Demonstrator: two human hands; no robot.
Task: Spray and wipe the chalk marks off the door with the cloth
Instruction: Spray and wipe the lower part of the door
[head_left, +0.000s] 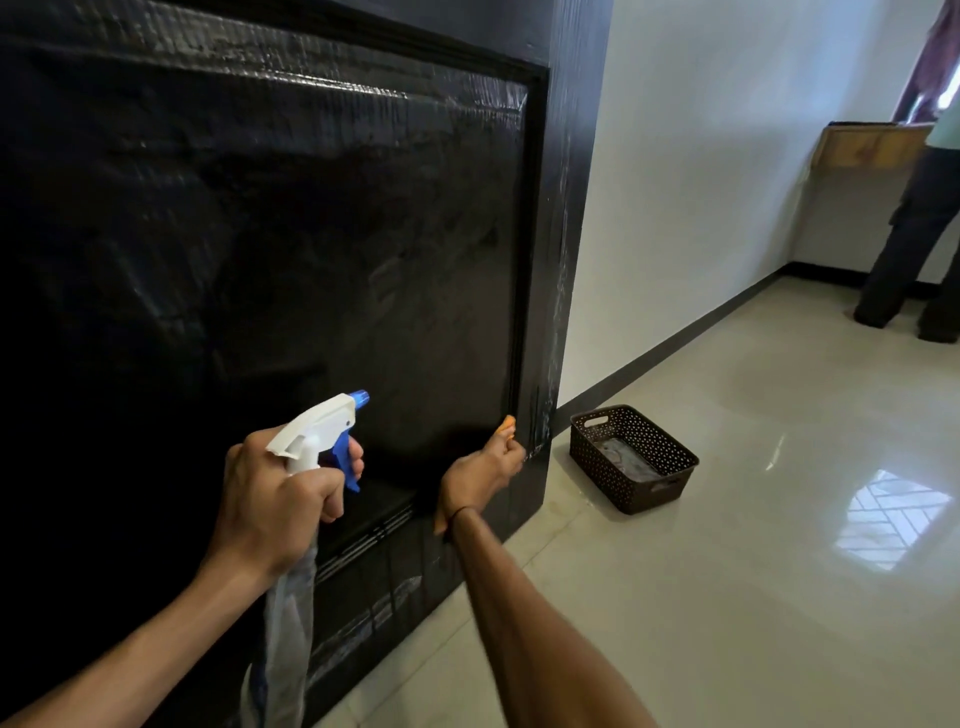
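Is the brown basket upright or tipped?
Upright: the basket sits flat on the floor, open top up, beside the door.

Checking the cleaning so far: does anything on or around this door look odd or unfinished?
Yes. Whitish smears run down the door's right edge strip and low on its bottom rail. The right hand pinches something orange there, not clearly a cloth.
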